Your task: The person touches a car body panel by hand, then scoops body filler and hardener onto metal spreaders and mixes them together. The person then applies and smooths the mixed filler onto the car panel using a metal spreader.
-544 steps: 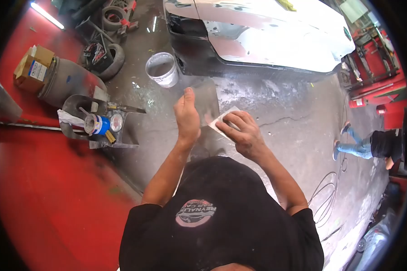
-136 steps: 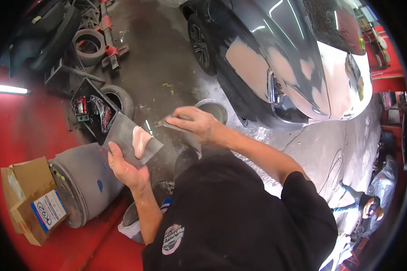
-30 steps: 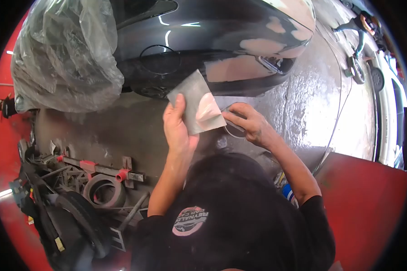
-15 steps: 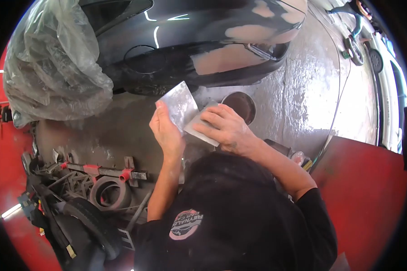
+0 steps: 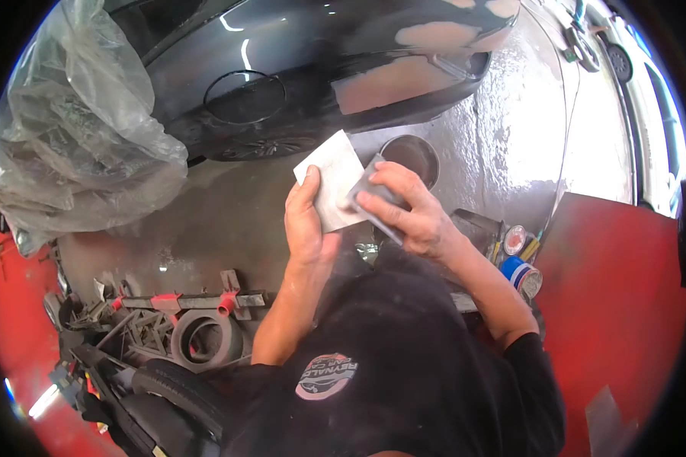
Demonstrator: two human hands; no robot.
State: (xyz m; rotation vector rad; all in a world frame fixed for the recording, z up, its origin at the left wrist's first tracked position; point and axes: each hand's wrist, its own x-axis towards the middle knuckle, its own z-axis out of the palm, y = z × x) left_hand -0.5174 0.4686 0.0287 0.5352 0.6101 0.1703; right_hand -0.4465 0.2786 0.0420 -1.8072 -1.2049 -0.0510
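Observation:
My left hand is closed on a pale, square, flat sheet, its thumb lying over the near face. In my right hand is a thin grey rectangular pad, gripped between thumb and fingers. The pad is tilted beside the sheet's right edge and overlaps it in view; whether they touch I cannot tell. Past both hands stands a dark car with sanded, tan-coloured patches on its rear side. A round bucket sits on the floor just beyond my right hand.
Clear plastic sheeting hangs at the left of the car. Lower left are a loose tire and a metal frame with red parts. On the right are a blue can and a red panel. A white car stands farther off.
My view has shifted, and both hands appear farther right. The sheet has turned to show a paler face. The grey pad is tipped more steeply in my right hand.

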